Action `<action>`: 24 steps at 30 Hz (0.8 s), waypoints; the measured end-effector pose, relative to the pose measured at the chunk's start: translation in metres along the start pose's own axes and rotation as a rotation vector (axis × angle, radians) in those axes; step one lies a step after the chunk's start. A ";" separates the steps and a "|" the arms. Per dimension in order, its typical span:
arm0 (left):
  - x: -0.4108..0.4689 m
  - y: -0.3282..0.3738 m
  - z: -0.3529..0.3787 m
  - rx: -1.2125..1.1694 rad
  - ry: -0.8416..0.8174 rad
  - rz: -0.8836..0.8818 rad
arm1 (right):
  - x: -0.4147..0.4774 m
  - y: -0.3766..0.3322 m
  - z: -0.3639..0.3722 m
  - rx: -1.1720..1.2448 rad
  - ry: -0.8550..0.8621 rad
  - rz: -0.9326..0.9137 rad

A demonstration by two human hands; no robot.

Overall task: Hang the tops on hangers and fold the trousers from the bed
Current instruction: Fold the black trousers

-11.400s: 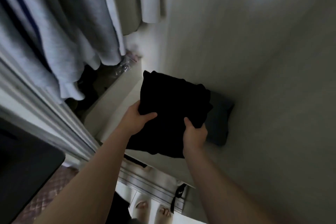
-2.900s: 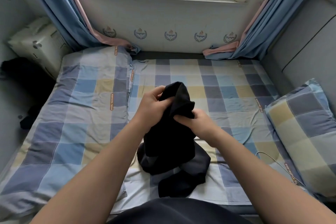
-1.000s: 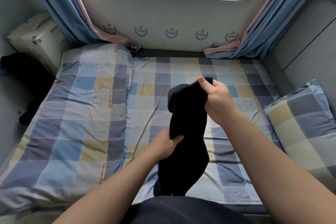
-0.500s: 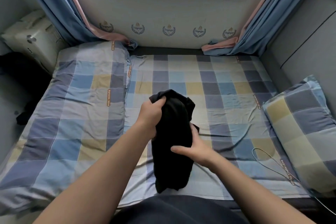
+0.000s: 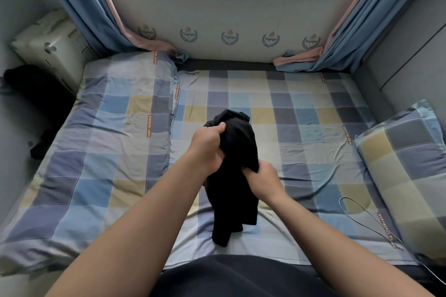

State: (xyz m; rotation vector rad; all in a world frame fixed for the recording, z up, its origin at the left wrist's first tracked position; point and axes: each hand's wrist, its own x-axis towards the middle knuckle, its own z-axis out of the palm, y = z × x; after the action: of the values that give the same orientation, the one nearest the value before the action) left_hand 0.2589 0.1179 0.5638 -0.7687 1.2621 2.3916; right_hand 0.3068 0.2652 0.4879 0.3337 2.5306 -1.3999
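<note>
A black garment (image 5: 235, 176) hangs bunched over the middle of the bed (image 5: 301, 132), its lower end touching the checked sheet. My left hand (image 5: 208, 146) grips its upper edge, fingers curled into the cloth. My right hand (image 5: 263, 179) grips the garment lower down on its right side. I cannot tell whether it is a top or trousers. No hanger is in view.
A folded checked quilt (image 5: 108, 142) covers the bed's left half. A checked pillow (image 5: 410, 169) lies at the right edge, with a thin cable (image 5: 362, 219) beside it. A pale suitcase (image 5: 50, 46) and dark cloth (image 5: 36, 94) sit at the far left. Curtains hang at both window corners.
My right hand has closed on the garment's right side, where it lay flat against it half a second ago. My left hand still grips the top edge.
</note>
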 end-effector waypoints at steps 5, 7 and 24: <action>0.002 0.008 -0.024 0.358 -0.144 0.127 | 0.015 -0.019 -0.023 0.342 -0.016 0.072; 0.000 0.000 -0.036 0.578 -0.214 0.200 | 0.021 -0.030 -0.032 0.471 -0.009 0.122; 0.000 -0.027 -0.040 0.802 -0.008 0.410 | 0.003 -0.050 -0.059 0.492 -0.391 0.223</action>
State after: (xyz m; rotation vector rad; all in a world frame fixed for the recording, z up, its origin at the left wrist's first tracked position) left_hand 0.2850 0.0997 0.5278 -0.2621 2.3124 1.8374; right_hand 0.2834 0.2899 0.5578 0.3667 1.7694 -1.7771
